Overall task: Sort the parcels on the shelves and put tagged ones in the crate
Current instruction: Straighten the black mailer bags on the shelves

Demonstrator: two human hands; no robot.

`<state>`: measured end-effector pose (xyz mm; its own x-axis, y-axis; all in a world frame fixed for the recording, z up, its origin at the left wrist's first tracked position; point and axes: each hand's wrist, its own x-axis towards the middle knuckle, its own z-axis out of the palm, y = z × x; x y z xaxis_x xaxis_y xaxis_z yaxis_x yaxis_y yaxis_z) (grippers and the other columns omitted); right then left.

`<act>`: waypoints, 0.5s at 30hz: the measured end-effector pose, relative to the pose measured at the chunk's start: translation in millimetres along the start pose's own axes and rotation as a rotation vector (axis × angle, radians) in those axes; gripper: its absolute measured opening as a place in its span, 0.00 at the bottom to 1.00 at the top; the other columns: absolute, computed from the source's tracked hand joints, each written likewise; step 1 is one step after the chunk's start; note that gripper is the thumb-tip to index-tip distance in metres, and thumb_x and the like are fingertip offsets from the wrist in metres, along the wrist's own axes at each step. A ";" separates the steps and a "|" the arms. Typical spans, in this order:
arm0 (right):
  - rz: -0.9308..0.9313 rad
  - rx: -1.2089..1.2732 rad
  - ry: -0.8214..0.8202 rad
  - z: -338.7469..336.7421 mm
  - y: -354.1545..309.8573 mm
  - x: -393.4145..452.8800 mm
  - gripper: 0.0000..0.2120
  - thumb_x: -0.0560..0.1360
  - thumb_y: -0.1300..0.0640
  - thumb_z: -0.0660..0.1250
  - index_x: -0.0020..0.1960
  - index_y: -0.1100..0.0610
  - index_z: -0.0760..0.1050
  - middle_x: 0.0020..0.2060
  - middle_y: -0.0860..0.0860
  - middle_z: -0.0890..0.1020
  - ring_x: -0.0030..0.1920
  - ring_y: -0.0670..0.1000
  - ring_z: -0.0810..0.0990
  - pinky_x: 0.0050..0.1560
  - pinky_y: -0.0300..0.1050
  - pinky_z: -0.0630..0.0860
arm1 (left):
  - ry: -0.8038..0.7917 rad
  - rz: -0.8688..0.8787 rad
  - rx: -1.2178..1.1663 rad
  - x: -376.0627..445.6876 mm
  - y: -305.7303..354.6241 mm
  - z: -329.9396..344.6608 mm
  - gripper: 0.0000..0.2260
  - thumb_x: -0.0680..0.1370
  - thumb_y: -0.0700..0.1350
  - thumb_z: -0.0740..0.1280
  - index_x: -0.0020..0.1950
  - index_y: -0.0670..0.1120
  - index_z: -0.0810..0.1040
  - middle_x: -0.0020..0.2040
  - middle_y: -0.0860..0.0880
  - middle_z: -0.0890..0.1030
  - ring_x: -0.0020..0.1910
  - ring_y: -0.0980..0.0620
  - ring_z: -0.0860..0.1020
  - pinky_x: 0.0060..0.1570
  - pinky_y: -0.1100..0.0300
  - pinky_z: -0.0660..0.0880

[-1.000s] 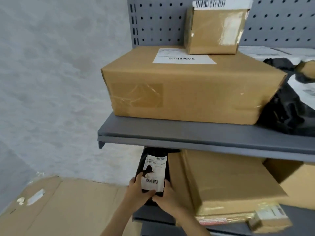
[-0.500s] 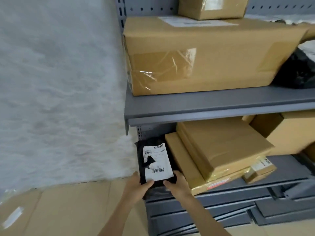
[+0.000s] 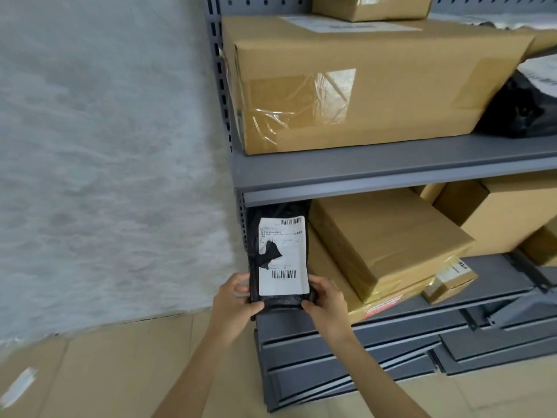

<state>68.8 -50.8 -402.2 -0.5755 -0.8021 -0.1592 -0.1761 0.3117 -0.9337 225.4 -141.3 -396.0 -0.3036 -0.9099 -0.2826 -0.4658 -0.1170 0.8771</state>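
We hold a black poly mailer [image 3: 281,300] upright at the left end of the lower shelf [image 3: 482,292], just under the grey upper shelf [image 3: 391,173]. Our left hand [image 3: 233,301] grips its lower left corner, fingers curled round the edge and thumb laid across the bottom fold. Our right hand [image 3: 327,303] grips the lower right corner the same way, fingers curled behind the plastic and thumb pressing the front. A white shipping label [image 3: 284,267] with two barcodes covers most of the mailer's face; a torn patch at its left edge shows black plastic through it.

Just beside the mailer on the right lies a stack of flat cardboard boxes [image 3: 388,245], tilted, with a small taped box [image 3: 449,280] touching their front corner. A taller carton [image 3: 509,212] stands further right. On the upper shelf sits a large taped carton [image 3: 361,82] with a smaller box [image 3: 370,6] on top and a black bag [image 3: 524,110] at its right. Loose grey shelf panels [image 3: 346,366] lie stacked on cardboard sheets [image 3: 99,372] covering the floor.
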 end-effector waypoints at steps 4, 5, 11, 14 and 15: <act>-0.020 0.023 0.015 -1.9 -3.9 2.7 0.23 0.69 0.77 0.63 0.57 0.56 0.76 0.53 0.52 0.77 0.54 0.47 0.78 0.59 0.37 0.72 | 0.004 -0.010 -0.031 5.8 0.6 3.3 0.24 0.67 0.33 0.73 0.59 0.48 0.72 0.47 0.49 0.77 0.44 0.50 0.81 0.35 0.67 0.71; -0.021 0.008 0.009 -1.4 -3.0 3.0 0.24 0.69 0.77 0.62 0.58 0.56 0.76 0.53 0.52 0.77 0.55 0.48 0.78 0.61 0.37 0.72 | 0.007 -0.025 -0.031 5.6 -1.4 4.3 0.24 0.66 0.33 0.73 0.58 0.48 0.72 0.46 0.50 0.77 0.43 0.50 0.81 0.35 0.66 0.72; 0.061 -0.132 -0.097 5.9 9.6 6.7 0.25 0.68 0.77 0.60 0.60 0.57 0.75 0.57 0.54 0.79 0.60 0.51 0.77 0.63 0.44 0.73 | -0.050 -0.136 -0.047 4.7 -16.6 12.1 0.24 0.67 0.29 0.70 0.60 0.43 0.72 0.44 0.48 0.77 0.43 0.48 0.80 0.35 0.58 0.78; 0.129 -0.183 -0.122 7.5 13.7 10.7 0.25 0.71 0.75 0.59 0.63 0.57 0.74 0.60 0.54 0.77 0.63 0.52 0.75 0.64 0.45 0.73 | -0.087 -0.189 -0.037 7.2 -21.3 19.2 0.25 0.67 0.27 0.69 0.62 0.40 0.72 0.45 0.46 0.77 0.46 0.47 0.79 0.35 0.58 0.78; 0.142 -0.212 -0.129 7.1 14.0 12.9 0.25 0.71 0.74 0.58 0.64 0.57 0.73 0.61 0.54 0.77 0.64 0.52 0.74 0.63 0.42 0.72 | -0.087 -0.196 -0.032 8.4 -21.8 22.1 0.25 0.67 0.27 0.68 0.63 0.39 0.72 0.46 0.46 0.77 0.47 0.46 0.79 0.37 0.58 0.78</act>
<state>64.6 -60.4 -419.6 -0.5023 -0.7967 -0.3361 -0.2721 0.5146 -0.8131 214.6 -137.6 -426.1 -0.2809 -0.8309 -0.4802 -0.4970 -0.3021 0.8134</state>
